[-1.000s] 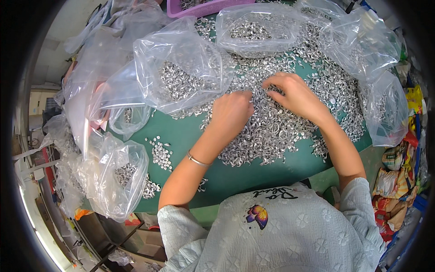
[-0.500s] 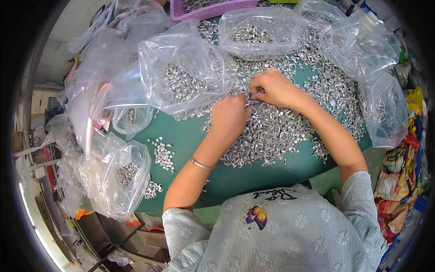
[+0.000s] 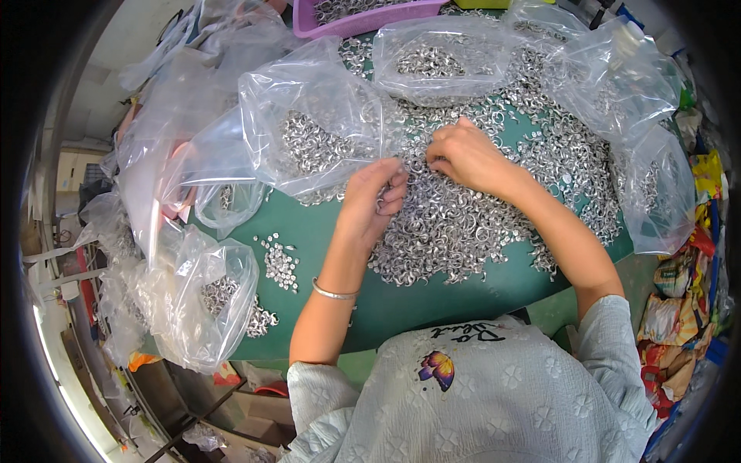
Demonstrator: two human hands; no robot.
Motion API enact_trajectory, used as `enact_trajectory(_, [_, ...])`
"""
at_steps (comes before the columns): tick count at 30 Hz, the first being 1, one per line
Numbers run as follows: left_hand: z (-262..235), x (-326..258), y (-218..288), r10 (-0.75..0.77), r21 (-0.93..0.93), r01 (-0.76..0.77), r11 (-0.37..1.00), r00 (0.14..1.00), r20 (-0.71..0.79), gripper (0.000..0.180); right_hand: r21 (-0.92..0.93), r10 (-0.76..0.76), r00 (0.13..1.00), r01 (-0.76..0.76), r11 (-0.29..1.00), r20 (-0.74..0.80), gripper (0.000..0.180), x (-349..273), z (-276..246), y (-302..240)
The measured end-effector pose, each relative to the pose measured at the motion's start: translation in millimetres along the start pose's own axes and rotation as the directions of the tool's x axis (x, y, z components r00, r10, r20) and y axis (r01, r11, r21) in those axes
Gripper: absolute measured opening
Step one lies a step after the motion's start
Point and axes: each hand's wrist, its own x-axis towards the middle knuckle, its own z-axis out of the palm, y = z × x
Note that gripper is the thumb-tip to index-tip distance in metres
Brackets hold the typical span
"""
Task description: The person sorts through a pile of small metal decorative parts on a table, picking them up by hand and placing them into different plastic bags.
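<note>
Silver metal rings [image 3: 463, 231] cover a green table [image 3: 432, 297], beside clear plastic bags [image 3: 309, 131] and a purple tray [image 3: 363, 19].

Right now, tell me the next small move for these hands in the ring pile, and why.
Probably draw the left hand a little toward the clear bag beside it. Its fingers are curled as if pinching a few metal rings, though I cannot see the rings inside them. The right hand rests on the pile, placed to gather more.
</note>
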Motion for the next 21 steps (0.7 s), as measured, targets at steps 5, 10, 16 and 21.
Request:
enact_trajectory(5, [-15.7,-21.7,-7.8,0.12,-0.381,-0.038,0.924,0.973,0.195,0.017,0.544,0.116,0.979,-0.005,0.839,-0.17,0.005,-13.5,7.2,18.1])
enact_trajectory(10, [-28.6,-36.2,-13.4,0.099,-0.27,-0.102,0.957,0.995,-0.025,0.019,0.964,0.289,0.943,-0.095,-0.25,0.168,0.012,-35.8,-7.7,15.1])
enact_trajectory(16, [-30.8,-39.1,-22.3,0.258,0.421,-0.151,0.894,0.943,-0.211,0.021,0.903,0.471,0.875,-0.285,0.323,0.108,0.021,-45.4,-9.4,14.2])
enact_trajectory(21, [-37.9,-6.9,-28.5,0.694,0.904,-0.313,0.291,0.719,0.025,0.017,0.615,0.326,0.945,-0.279,0.737,0.037,0.024,-23.9,-8.0,-12.1])
